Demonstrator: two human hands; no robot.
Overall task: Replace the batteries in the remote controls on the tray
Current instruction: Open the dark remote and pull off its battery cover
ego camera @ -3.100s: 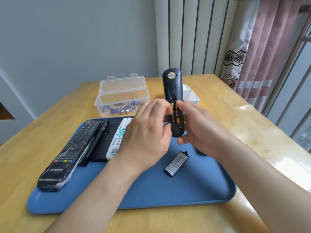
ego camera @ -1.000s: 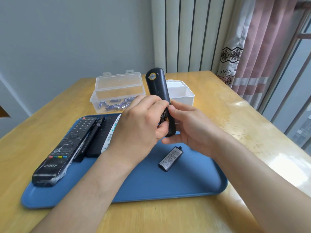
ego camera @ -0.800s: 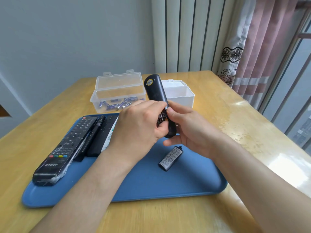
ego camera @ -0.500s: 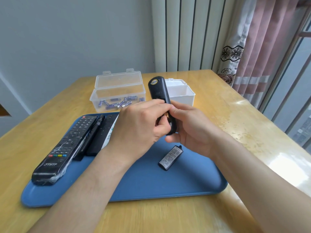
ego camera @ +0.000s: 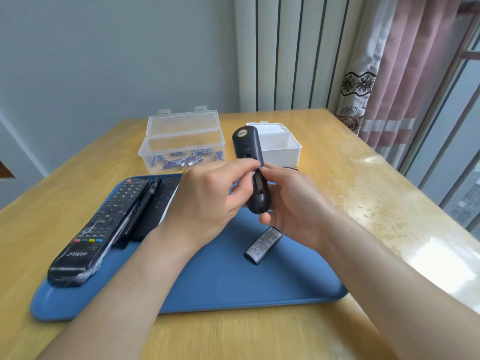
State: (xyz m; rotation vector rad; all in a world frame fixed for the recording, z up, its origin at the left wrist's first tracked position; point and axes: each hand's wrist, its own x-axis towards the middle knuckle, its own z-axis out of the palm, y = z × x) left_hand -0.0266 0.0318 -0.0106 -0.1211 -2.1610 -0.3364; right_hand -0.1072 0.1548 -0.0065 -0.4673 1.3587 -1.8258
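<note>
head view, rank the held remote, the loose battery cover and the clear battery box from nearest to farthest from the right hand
1. held remote: gripped in the right hand itself.
2. battery cover: on the tray, just below that hand.
3. clear battery box: on the table beyond the tray, far left.

dark remote (ego camera: 246, 145) tilted above blue tray (ego camera: 207, 281)

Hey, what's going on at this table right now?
A person is partway through a battery swap. Their right hand holds a dark remote back-up above the blue tray, while the left hand picks at its open battery compartment; whether it has a battery pinched is hidden. The battery cover lies on the tray, other remotes wait at its left, and an open clear box of batteries sits behind.
</note>
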